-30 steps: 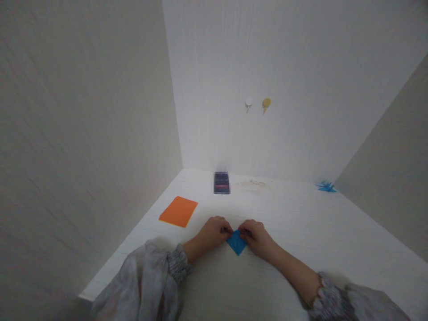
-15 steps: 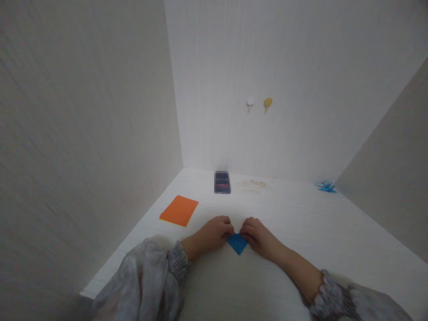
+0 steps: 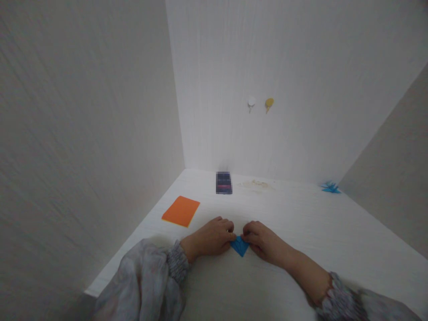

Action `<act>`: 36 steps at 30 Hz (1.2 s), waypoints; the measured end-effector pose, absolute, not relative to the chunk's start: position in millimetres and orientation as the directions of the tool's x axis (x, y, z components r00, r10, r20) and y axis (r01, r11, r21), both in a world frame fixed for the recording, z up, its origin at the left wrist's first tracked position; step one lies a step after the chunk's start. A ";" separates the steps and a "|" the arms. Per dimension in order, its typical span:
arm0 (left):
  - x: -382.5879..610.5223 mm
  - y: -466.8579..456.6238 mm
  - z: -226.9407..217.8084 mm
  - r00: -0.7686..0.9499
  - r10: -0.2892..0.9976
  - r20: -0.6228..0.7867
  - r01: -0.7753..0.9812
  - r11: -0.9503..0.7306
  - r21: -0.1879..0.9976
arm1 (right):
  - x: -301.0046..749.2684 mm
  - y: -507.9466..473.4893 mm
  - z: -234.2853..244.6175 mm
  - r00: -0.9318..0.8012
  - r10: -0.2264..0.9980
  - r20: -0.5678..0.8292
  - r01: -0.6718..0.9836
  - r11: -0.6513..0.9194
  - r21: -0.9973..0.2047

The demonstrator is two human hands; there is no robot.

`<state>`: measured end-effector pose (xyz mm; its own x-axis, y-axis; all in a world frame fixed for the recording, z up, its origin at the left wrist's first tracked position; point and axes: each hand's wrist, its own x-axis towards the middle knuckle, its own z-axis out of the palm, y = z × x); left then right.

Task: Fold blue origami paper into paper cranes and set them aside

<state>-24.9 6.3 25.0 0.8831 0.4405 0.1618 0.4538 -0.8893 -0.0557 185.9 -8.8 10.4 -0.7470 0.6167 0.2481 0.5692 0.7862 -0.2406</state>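
While the left hand [image 3: 217, 236] pinches the upper left part of the blue paper [image 3: 240, 247], the right hand [image 3: 263, 240] has its thumb and fingers closed on the upper right part. The blue paper lies at the near middle of the bench [image 3: 287, 214], between the two hands, with one corner pointing toward the person; what shows of it is roughly a triangle, its ends hidden under the fingers. Both hands are bent inward, their fingertips near each other but apart. Gathered cuffs end the pale grey left sleeve [image 3: 143, 276] and the right sleeve [image 3: 346, 296].

Beyond the left hand and off to its left, the orange paper [image 3: 181, 211] lies flat and apart from it, a thin yellow edge showing along its near side. Farther back, close to the back wall [image 3: 214, 111], stands or lies a dark block [image 3: 224, 183] with a pinkish band, too coarse to make out. Just right of it are brownish marks [image 3: 258, 183] on the bench. Some blue folded shapes [image 3: 331, 187] sit in the far right corner. On the back wall, a white hook [image 3: 251, 103] is left of a yellow hook [image 3: 269, 103].
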 end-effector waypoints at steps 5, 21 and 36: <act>-25.8 4.5 24.4 0.875 0.456 0.160 0.465 -0.885 -0.021 | 182.0 -8.8 11.5 -0.739 0.632 0.234 0.595 0.775 -0.214; -16.5 0.1 26.3 0.892 0.422 0.166 0.440 -0.893 -0.092 | 176.8 -16.0 9.0 -0.693 0.672 0.260 0.633 0.740 -0.227; -22.4 -6.1 23.5 0.863 0.478 0.160 0.501 -0.851 -0.159 | 175.3 -15.4 9.2 -0.646 0.736 0.204 0.730 0.673 -0.119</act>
<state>-22.4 -6.1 23.5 0.8634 0.4785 0.1600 0.5009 -0.8507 -0.1593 175.3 -15.4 9.2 -0.6458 0.7358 0.2039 0.7297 0.6734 -0.1188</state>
